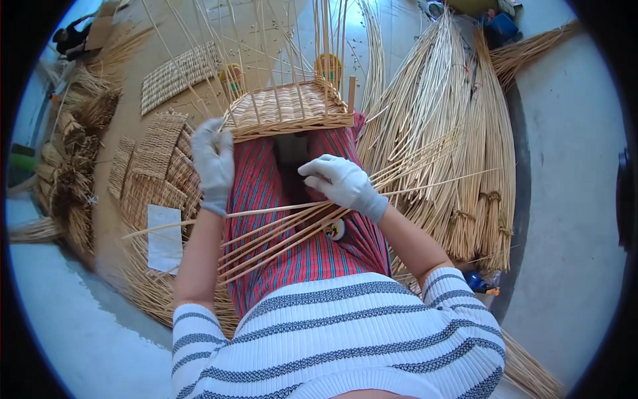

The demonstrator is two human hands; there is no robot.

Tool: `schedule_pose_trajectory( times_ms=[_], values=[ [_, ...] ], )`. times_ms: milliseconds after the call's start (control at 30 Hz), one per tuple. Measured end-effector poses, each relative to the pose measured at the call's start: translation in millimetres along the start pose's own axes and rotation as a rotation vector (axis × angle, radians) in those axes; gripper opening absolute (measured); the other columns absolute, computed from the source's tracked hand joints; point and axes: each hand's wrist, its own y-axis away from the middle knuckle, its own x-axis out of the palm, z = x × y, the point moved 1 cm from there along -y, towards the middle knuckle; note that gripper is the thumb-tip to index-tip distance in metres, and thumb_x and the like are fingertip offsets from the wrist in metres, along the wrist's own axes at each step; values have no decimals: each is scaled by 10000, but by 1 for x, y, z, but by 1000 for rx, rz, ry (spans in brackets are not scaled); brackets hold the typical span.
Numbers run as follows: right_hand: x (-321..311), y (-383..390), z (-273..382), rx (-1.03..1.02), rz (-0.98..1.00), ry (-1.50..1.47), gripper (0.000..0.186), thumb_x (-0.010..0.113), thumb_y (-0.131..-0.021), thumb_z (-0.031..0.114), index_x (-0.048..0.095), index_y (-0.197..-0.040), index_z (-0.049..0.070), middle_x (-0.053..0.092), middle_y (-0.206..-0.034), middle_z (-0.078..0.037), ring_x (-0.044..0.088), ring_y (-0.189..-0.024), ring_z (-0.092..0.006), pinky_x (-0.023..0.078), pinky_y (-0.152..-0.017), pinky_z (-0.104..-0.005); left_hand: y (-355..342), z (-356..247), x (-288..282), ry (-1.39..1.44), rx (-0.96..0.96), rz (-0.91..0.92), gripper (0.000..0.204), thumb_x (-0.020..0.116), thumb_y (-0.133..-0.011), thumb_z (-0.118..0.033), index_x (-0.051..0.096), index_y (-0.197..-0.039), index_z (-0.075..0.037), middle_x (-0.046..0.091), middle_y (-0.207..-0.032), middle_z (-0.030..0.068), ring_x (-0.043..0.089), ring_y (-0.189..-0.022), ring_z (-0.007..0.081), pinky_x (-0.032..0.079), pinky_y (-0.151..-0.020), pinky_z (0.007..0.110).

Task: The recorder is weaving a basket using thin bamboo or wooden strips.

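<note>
A half-made basket [286, 106] rests across the knees of a seated person, at the upper middle of the view. It is pale straw-gold. Its panel is a slightly lopsided rectangle woven in chunky, braid-like rows, with a slim band of brownish cane along the near edge. Tall, thin stakes [300, 100] rise from it and fan out toward the top of the view, some single, some bunched at the far right. A short, flat wooden slat [351, 94] stands at the right corner.

Both hands wear pale grey-white gloves. The left hand [214, 163] is at the basket's near left corner, fingers bent; whether it grips the edge cannot be told. The right hand [337, 181] is nearer the body, below the basket and apart from it, fingers curled and thumb tucked beneath; whether something thin is pinched there cannot be told.

Loose canes [279, 239] lie slantwise over the red striped trousers [319, 256]. On the floor, woven mats [154, 149] and a white sheet of paper [164, 238] lie to the left, and long bundles of straw [432, 100] to the right.
</note>
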Motion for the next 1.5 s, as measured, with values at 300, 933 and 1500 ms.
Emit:
schedule_pose_trajectory(
  times_ms=[300,933,1500],
  values=[
    [-84,-85,-96,-16,-654,-671,401,554,-1142,336,643,-1354,8,716,-1162,-81,677,-1048,-172,575,-929,-354,20,-114,138,-504,774,329,412,832,-805,-314,735,-1169,-148,717,-1148,47,658,-1144,262,491,-1006,456],
    [-51,-147,-109,263,-846,-426,511,527,-1135,482,663,-942,28,574,-700,42,550,-700,-118,484,-683,-323,18,-69,198,-597,550,458,357,799,-839,-445,711,-1040,-163,678,-942,39,686,-940,274,481,-866,465],
    [-85,-144,-125,353,-240,-1201,637,579,-1039,670,465,-639,187,432,-556,43,369,-423,-107,275,-393,-291,22,-60,203,-586,558,443,410,723,-901,-547,701,-1096,-187,694,-980,24,694,-959,255,505,-847,451]
  ],
)
